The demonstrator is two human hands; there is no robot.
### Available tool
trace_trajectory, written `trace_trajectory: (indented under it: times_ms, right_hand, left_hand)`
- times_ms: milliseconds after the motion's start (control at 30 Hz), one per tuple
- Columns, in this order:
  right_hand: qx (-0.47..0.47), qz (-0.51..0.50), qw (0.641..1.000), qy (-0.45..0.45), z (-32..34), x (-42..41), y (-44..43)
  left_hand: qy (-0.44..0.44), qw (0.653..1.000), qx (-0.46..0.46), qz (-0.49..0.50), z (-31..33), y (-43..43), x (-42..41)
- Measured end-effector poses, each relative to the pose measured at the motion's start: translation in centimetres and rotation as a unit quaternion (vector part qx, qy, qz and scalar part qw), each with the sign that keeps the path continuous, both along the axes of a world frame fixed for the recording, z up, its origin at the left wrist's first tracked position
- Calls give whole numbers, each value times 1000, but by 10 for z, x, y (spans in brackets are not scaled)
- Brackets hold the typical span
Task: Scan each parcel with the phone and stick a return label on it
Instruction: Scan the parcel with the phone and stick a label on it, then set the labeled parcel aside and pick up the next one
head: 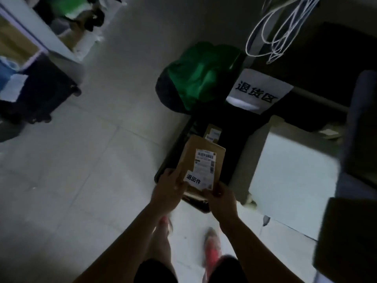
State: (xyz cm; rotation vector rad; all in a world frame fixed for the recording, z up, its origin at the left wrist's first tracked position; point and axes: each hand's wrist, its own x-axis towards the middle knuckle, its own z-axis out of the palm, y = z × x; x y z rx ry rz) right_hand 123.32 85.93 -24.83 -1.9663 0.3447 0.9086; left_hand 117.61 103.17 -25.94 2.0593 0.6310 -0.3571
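Both hands hold a brown cardboard parcel [201,160] over a black bin [238,144] on the floor. My left hand [170,187] grips its near left corner and my right hand [219,198] grips its near right corner. The parcel's top carries a white shipping label [206,162] with barcodes and a smaller white return label [192,179] with black characters at its near left. Another small brown parcel [213,132] lies inside the bin. No phone is in view.
A white sign [258,91] with black characters hangs at the bin's far end beside a green bag [204,76]. A white box [291,176] stands right of the bin. A dark wheeled case [43,92] and shelves are at left; white cables [279,29] hang above.
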Motion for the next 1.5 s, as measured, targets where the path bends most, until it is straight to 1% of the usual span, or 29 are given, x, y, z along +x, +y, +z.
trace_trajectory:
  times_ms: [100,200,300,400,467,567,700,800,900,967,1067,1100,1167,1267,1300,1367,1433,1500]
  right_hand:
    - [12,-40,999,2,-71,48,40]
    - [11,-63,998,3,-155,92,70]
    - [24,-69,997,4,-243,135,85]
    - [30,-54,998,0,-326,169,91]
    - [42,-65,997,10,-370,184,91]
    - [39,-75,996,2,-410,191,88]
    - [16,-84,996,-14,-428,188,92]
    - [5,-59,998,8,-431,192,89]
    - [-16,-42,999,-7,-431,197,80]
    - [-52,-35,998,-25,-429,201,76]
    - [-131,13,989,-67,-427,205,68]
    - [-144,12,987,-74,-426,204,64]
    - [-144,-23,987,-70,-423,199,55]
    - [-91,-86,991,-47,-419,186,49]
    - [-79,-103,990,-46,-418,182,48]
    - [-81,-133,986,-57,-416,176,46]
    - [-96,-138,984,-58,-418,175,43]
    - [-102,-123,986,-50,-421,175,39]
  left_hand:
    - [-26,1000,-16,-2,-66,36,53]
    - [-10,1000,14,9,-141,59,100]
    - [-20,999,36,2,-222,70,150]
    - [-20,997,68,-22,-297,73,188]
    - [-30,996,73,-34,-336,72,203]
    - [-45,995,74,-50,-373,69,212]
    - [-57,994,86,-45,-387,74,202]
    - [-71,990,104,-66,-385,70,195]
    - [-37,993,100,-60,-390,64,199]
    - [-5,996,73,-45,-396,59,202]
    - [-5,999,4,-42,-405,51,208]
    - [-7,999,-13,-45,-407,47,211]
    - [-11,998,-19,-63,-409,44,216]
    - [-9,996,0,-89,-416,51,218]
    - [0,995,-5,-97,-417,52,217]
    - [21,993,-49,-105,-421,50,215]
    - [33,991,-85,-94,-423,44,214]
    - [41,994,-65,-83,-424,40,216]
